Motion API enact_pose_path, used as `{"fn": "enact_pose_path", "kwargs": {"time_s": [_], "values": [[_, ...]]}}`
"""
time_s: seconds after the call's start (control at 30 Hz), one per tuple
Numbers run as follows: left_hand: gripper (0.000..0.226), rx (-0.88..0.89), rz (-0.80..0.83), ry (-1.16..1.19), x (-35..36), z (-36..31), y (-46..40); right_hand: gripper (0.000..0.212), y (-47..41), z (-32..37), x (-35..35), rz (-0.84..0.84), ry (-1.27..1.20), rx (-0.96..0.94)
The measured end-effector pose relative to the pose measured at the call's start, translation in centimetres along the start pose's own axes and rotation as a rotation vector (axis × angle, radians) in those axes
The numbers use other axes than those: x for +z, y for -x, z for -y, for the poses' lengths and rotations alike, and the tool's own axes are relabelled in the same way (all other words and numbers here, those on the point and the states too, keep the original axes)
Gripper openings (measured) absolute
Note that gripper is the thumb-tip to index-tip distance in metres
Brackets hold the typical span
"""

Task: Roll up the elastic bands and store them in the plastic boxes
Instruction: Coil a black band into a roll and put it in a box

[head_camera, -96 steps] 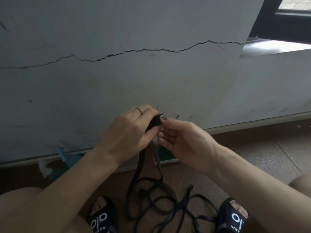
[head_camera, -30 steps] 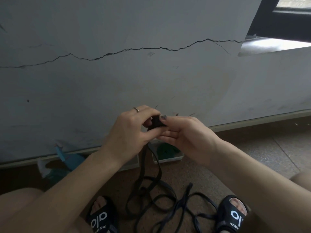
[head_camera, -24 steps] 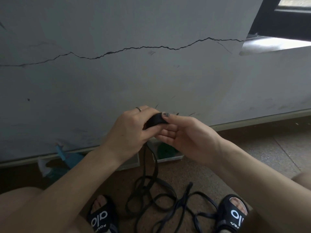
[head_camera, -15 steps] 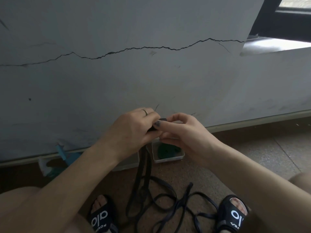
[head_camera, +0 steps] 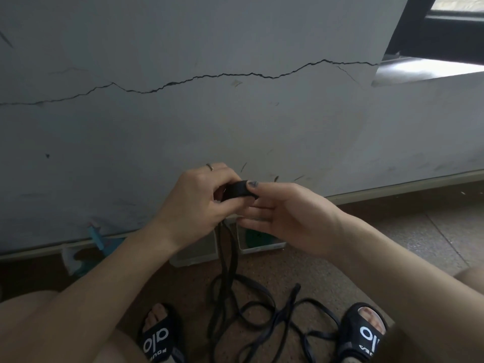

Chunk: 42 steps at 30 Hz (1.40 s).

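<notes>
the left hand (head_camera: 199,203) curls its fingers and thumb around a small black roll (head_camera: 235,190) of elastic band, held up in front of the cracked wall (head_camera: 235,113), and the right hand (head_camera: 282,218) pinches the same roll from the other side, thumb on top with a dark-painted nail and the remaining fingers lying fairly straight beneath it. half a second ago the roll was almost buried between the two hands; now it shows again as a short fat cylinder, turned so its outer wrap faces up, which reads as one more turn taken onto it. the loose tail (head_camera: 227,258) of the band drops straight down from the roll between the wrists and joins a tangle of black elastic (head_camera: 262,318) spread on the floor between the two black slides (head_camera: 157,336). over the last few seconds that heap has hardly shrunk, so the rolling is, by my judgement, far from done. two clear plastic boxes (head_camera: 196,250) sit side by side at the foot of the wall, just behind the hands; the right one holds something green, the left one is mostly hidden by the left wrist. nothing black is visibly in either box yet.
</notes>
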<state>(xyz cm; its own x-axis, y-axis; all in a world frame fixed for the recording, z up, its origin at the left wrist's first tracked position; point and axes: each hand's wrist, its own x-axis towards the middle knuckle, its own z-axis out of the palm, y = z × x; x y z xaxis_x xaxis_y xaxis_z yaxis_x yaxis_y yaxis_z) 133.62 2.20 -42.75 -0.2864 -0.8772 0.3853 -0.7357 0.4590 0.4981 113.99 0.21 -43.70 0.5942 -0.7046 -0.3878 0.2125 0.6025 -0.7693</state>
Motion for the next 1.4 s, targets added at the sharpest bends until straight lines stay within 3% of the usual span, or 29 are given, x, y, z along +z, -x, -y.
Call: {"fn": "enact_pose_path", "kwargs": {"time_s": [0.1,0.27,0.47,0.63,0.77,0.93,1.0,1.2,1.33,1.4], "values": [[0.020,0.026,0.023,-0.046,0.0,0.2,0.0,0.016,-0.1,-0.1,0.1,-0.074,0.149,-0.064],[0.028,0.068,0.006,-0.021,0.1,-0.1,-0.2,0.030,-0.4,-0.6,-0.2,-0.135,0.168,-0.146],[0.023,0.000,0.001,0.031,-0.1,-0.4,-0.3,0.034,-0.7,-0.2,-0.7,-0.037,0.053,-0.130],[0.022,0.004,0.052,0.017,-0.5,-0.3,-0.3,0.037,-0.8,-0.2,-1.0,0.037,0.130,-0.142],[0.030,-0.142,0.038,0.267,-0.8,-1.0,-0.4,0.066,-1.8,-0.6,-1.2,0.020,0.281,-0.180],[0.031,-0.281,0.072,0.629,-0.4,-1.8,-0.5,0.075,-2.8,-1.7,1.0,0.247,-0.056,-0.113],[0.028,-0.281,0.076,0.679,-0.6,-1.9,-0.4,0.081,-2.9,-1.7,1.1,0.279,-0.019,-0.058],[0.025,-0.263,0.078,0.611,-1.9,-1.3,-0.3,0.096,-2.0,-1.1,0.5,0.290,0.223,0.008],[0.023,-0.254,0.093,0.500,-2.3,-0.4,-0.1,0.077,-1.4,-0.3,-0.2,0.219,0.312,-0.034],[0.024,-0.175,0.141,0.320,-2.5,0.1,0.1,0.064,-1.3,-0.4,-0.4,0.207,0.329,-0.054]]}}
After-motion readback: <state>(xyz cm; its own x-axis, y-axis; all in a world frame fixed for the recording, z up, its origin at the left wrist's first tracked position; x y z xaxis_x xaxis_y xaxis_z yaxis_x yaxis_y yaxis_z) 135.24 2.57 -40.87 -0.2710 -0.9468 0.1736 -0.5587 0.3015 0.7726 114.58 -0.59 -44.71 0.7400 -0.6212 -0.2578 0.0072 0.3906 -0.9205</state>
